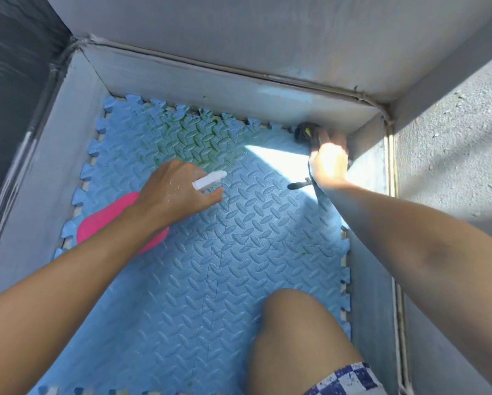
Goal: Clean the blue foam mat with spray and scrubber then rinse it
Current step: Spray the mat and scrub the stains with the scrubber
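Below, one left hand (176,186) grips one pink spray bottle (119,220); one right hand (328,162) clutches one dark scrubber (306,132).

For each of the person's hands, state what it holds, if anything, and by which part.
The left hand grips a pink spray bottle at its white trigger head. The right hand grasps a dark object in the corner; which part cannot be told.
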The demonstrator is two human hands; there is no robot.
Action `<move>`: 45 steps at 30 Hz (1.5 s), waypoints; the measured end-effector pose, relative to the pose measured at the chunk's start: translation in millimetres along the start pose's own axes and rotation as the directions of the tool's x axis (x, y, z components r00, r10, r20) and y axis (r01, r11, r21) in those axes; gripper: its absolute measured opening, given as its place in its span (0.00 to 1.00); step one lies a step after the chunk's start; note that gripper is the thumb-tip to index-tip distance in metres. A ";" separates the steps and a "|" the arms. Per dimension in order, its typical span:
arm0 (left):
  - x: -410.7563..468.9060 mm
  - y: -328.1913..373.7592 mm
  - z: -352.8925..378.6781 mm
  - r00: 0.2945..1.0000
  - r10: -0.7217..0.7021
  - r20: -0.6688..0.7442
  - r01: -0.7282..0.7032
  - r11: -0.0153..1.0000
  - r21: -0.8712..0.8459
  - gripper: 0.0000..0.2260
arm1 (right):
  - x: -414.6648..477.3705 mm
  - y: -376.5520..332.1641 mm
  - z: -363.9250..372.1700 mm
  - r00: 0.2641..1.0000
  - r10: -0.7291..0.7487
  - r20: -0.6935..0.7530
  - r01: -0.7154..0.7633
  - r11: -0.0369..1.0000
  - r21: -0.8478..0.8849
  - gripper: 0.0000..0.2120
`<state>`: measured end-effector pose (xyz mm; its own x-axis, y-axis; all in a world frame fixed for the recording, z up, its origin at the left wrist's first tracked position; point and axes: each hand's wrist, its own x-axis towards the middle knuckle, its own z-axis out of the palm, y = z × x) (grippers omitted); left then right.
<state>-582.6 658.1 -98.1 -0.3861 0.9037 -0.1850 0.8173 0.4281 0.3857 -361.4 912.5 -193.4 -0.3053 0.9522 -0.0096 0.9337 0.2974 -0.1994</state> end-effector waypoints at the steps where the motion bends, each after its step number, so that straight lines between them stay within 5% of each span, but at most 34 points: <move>1: 0.4 -1.9 -1.1 0.999 -0.029 -0.025 0.029 1.000 -0.012 0.23 | 0.1 -2.1 1.2 1.000 -0.013 -0.022 0.013 1.000 0.001 0.21; 9: -2.2 -30.3 -11.9 0.955 -0.290 -0.060 0.291 0.957 0.001 0.23 | -19.8 -48.4 20.8 0.996 -0.052 -0.078 0.057 0.996 0.064 0.18; 13: -22.9 -38.1 -1.9 0.973 -0.226 0.054 0.224 0.974 0.030 0.21 | -44.5 -88.8 35.0 0.960 -0.220 -0.174 0.230 0.972 0.040 0.16; 19: -30.9 -54.8 -20.5 0.908 -0.361 -0.210 0.378 0.925 0.043 0.24 | -44.3 -160.1 40.3 0.973 -0.230 -0.014 0.230 0.961 0.152 0.17; 22: -32.5 -69.0 -27.3 0.911 -0.371 -0.181 0.363 0.929 -0.074 0.24 | -60.4 -197.5 49.6 0.904 -0.426 -0.031 0.423 0.882 0.210 0.19; 24: -38.6 -76.5 -35.3 0.873 -0.442 -0.205 0.407 0.893 -0.192 0.25 | -90.1 -213.5 57.6 0.662 -0.748 -0.051 0.735 0.634 0.243 0.19; 27: -46.0 -95.7 -46.7 0.795 -0.541 -0.274 0.457 0.832 -0.315 0.25 | -134.5 -216.0 59.1 -0.063 -0.996 -0.061 0.945 -0.079 0.316 0.15; 28: -48.2 -103.0 -49.3 0.787 -0.553 -0.272 0.463 0.822 -0.333 0.26 | -131.7 -218.1 59.8 -0.208 -0.977 -0.055 0.921 -0.214 0.324 0.14; 29: -50.7 -108.1 -51.8 0.797 -0.549 -0.251 0.464 0.823 -0.327 0.26 | -120.9 -223.7 61.5 -0.251 -0.966 -0.065 0.913 -0.259 0.316 0.14; 30: -53.1 -113.2 -52.4 0.816 -0.535 -0.220 0.460 0.830 -0.315 0.25 | -103.9 -232.0 64.8 -0.180 -0.981 -0.070 0.937 -0.193 0.292 0.14; 31: -55.6 -116.9 -52.2 0.834 -0.518 -0.192 0.446 0.836 -0.319 0.25 | -82.5 -242.2 70.9 -0.013 -0.995 -0.095 0.962 -0.039 0.269 0.14; 33: -63.9 -122.0 -48.2 0.833 -0.539 -0.126 0.456 0.797 -0.395 0.22 | -37.4 -266.8 73.6 0.444 -0.881 -0.163 0.883 0.400 0.244 0.15; 35: -74.3 -123.2 -42.0 0.784 -0.617 -0.070 0.525 0.718 -0.457 0.19 | -13.5 -285.7 74.3 0.739 -0.659 -0.139 0.670 0.696 0.258 0.15; 37: -83.6 -124.9 -36.7 0.729 -0.678 -0.092 0.583 0.686 -0.435 0.24 | -14.1 -298.0 72.6 0.810 -0.580 -0.090 0.584 0.783 0.212 0.15; 42: -104.3 -128.3 -38.7 0.791 -0.582 -0.189 0.498 0.791 -0.355 0.24 | -14.0 -305.2 69.1 0.749 -0.657 -0.081 0.661 0.736 0.147 0.16; 45: -116.7 -130.6 -40.3 0.720 -0.643 -0.262 0.484 0.736 -0.474 0.28 | -15.3 -314.1 68.5 0.734 -0.670 -0.109 0.679 0.719 0.151 0.16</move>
<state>-661.5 496.8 -90.4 -0.9155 0.3757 -0.1440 0.2115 0.7538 0.6222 -662.8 799.7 -197.7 -0.8295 0.5071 0.2339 0.4353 0.8495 -0.2980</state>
